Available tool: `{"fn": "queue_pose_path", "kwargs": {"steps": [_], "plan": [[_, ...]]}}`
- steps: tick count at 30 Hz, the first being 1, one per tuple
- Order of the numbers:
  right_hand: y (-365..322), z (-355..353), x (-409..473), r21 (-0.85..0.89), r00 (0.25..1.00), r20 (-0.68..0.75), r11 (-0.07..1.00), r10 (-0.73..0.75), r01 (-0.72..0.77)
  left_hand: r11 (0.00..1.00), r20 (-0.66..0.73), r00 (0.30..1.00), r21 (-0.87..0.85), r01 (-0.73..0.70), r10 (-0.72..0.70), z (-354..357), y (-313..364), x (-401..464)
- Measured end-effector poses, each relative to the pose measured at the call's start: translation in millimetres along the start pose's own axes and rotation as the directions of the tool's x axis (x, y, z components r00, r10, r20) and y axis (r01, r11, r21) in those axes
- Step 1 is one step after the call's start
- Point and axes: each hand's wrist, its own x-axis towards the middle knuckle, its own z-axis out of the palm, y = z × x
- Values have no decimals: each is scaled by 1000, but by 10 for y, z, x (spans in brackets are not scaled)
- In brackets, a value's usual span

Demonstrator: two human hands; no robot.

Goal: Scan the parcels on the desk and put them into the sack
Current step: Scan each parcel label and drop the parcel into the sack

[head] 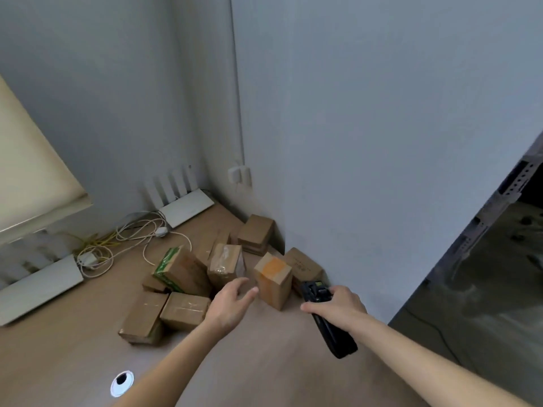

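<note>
Several brown cardboard parcels lie in a loose pile on the wooden desk [73, 351] near the wall corner. One upright parcel with orange tape [272, 279] stands at the pile's right side. My left hand [232, 304] hovers open just left of it, fingers spread, holding nothing. A parcel with green tape [179, 270] leans further left. My right hand [338, 306] grips a black handheld scanner [332, 333], its head pointing toward the orange-taped parcel. No sack is in view.
Two white routers [188, 207] [38, 289] and tangled white and yellow cables [117, 242] sit at the back left of the desk. A cable grommet hole [122, 382] is near the front edge. A grey wall [382, 142] stands close on the right.
</note>
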Motion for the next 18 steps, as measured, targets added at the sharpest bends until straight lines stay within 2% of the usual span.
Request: {"fn": "queue_pose_path", "kwargs": {"steps": [4, 7, 15, 18], "plan": [[-49, 62, 698, 39, 997, 65, 999, 30, -33, 999, 54, 998, -14, 38, -38, 217, 49, 605], [-76, 181, 1102, 114, 990, 132, 991, 49, -65, 997, 39, 997, -14, 72, -72, 352, 55, 961], [-195, 415, 1611, 335, 957, 284, 930, 55, -153, 950, 107, 972, -213, 226, -208, 580, 11, 1359], [-231, 400, 1592, 355, 952, 303, 923, 34, -146, 882, 163, 936, -316, 349, -312, 588, 23, 1306]]}}
